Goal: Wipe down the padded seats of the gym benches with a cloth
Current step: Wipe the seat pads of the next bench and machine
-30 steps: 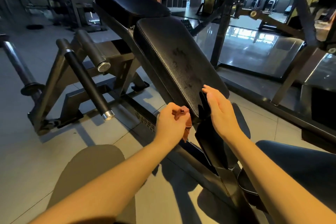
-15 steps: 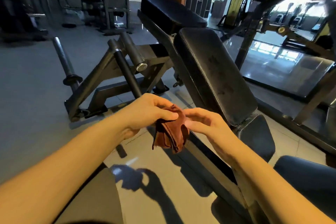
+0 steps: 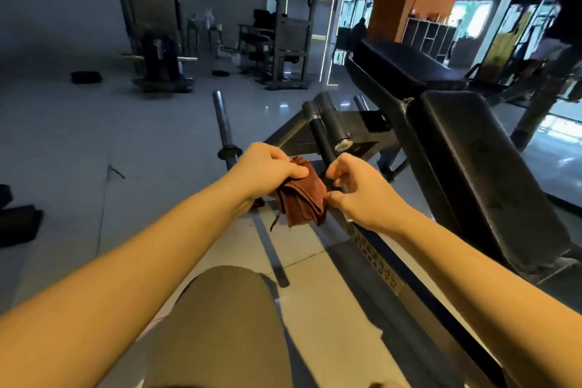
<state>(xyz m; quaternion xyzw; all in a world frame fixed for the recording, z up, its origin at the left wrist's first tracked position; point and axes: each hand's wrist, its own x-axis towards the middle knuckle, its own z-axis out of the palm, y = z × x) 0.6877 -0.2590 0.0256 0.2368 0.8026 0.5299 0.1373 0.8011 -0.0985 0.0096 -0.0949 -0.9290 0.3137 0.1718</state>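
The left hand (image 3: 266, 168) covers the top of the cloth (image 3: 304, 198); the frame lettering (image 3: 376, 261) is unreadable.

unreadable lettering on bench frame (image 3: 376, 261)

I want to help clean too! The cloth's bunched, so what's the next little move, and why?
Probably spread the cloth flat between both hands. The left hand grips it bunched, the right hand touches its edge, and it hangs clear of the padded seat, not ready to wipe.
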